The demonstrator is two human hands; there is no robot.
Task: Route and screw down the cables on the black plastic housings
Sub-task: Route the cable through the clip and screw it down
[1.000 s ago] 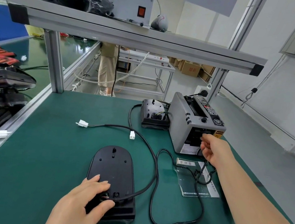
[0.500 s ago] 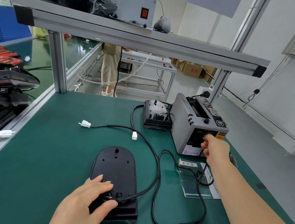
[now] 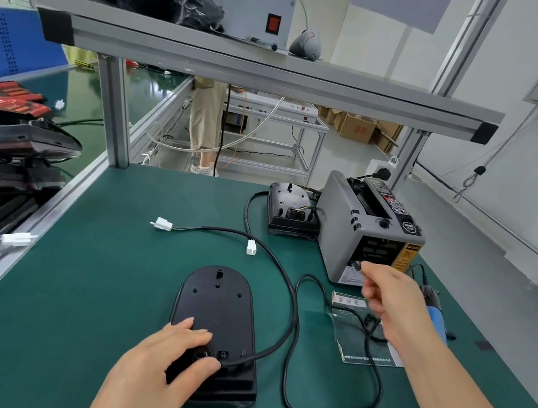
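The black housing (image 3: 215,303) lies flat on the green table mat (image 3: 77,280), close to the person. A black cable (image 3: 285,275) goes into its near end and loops away to a white plug (image 3: 163,224). The left hand (image 3: 166,362) rests on the housing, and its thumb and fingers pinch the cable where it goes in. The right hand (image 3: 386,296) is up by the grey tape machine (image 3: 360,230) and pinches a small dark piece (image 3: 356,265), maybe tape. The step looks like fixing the cable in place. Next, that piece likely must come down onto the cable.
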